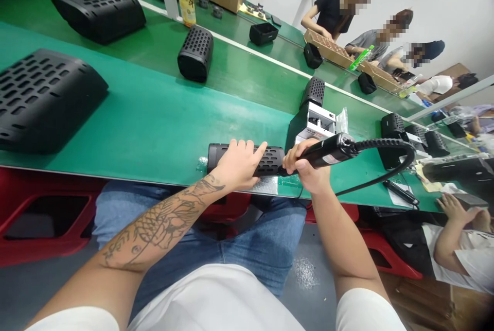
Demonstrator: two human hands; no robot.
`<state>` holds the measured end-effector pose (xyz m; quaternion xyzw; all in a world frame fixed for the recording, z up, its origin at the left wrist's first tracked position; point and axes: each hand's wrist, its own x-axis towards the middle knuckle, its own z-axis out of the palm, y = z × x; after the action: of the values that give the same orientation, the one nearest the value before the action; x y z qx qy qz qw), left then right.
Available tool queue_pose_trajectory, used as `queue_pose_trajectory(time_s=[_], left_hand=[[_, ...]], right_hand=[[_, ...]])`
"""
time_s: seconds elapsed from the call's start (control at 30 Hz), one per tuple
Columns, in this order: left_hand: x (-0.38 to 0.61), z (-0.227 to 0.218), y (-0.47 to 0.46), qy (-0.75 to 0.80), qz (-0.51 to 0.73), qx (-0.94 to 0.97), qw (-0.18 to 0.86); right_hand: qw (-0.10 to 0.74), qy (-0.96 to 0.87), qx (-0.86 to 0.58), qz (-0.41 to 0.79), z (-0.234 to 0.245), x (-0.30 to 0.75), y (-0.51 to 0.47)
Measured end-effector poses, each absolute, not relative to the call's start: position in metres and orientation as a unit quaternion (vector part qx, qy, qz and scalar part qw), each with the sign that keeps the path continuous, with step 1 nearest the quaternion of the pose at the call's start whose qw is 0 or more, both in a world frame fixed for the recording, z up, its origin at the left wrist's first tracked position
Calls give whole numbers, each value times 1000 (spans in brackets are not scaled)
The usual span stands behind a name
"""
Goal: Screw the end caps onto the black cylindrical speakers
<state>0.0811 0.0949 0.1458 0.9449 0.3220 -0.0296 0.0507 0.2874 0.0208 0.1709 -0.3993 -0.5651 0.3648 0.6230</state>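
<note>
A black perforated plastic housing lies on its side near the table's front edge. My left hand is laid over it, fingers across the top and far side, thumb on the near side. In my right hand is a black electric screwdriver, held level with its fingers wrapped round the front part. Its tip points left at the housing's right end; the hand hides whether it touches a screw. A thick coiled cord leaves the tool's rear and loops back to the table.
Just beyond the screwdriver stands a black-and-silver screw feeder box. More black housings lie at left and along the green belt. A second handheld tool rests at right, near a co-worker's hands. Several people work across the line.
</note>
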Motion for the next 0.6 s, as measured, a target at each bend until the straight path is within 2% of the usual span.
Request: queue_pose_trajectory(time_s=[0.07,0.17,0.27,0.4,0.6], left_hand=[[80,142,92,305,-17,951,53],[84,136,85,294,4,954,57],[89,133,80,303,11,951,56],[74,131,83,278,47,957,64],[-7,94,110,241,206,937,150]], right_hand=[[660,-537,-414,324,176,302,23],[724,-479,-463,180,184,339,34],[724,-456,-512,79,182,375,50],[726,-442,-519,88,167,394,65],[747,-440,-486,109,174,375,46]])
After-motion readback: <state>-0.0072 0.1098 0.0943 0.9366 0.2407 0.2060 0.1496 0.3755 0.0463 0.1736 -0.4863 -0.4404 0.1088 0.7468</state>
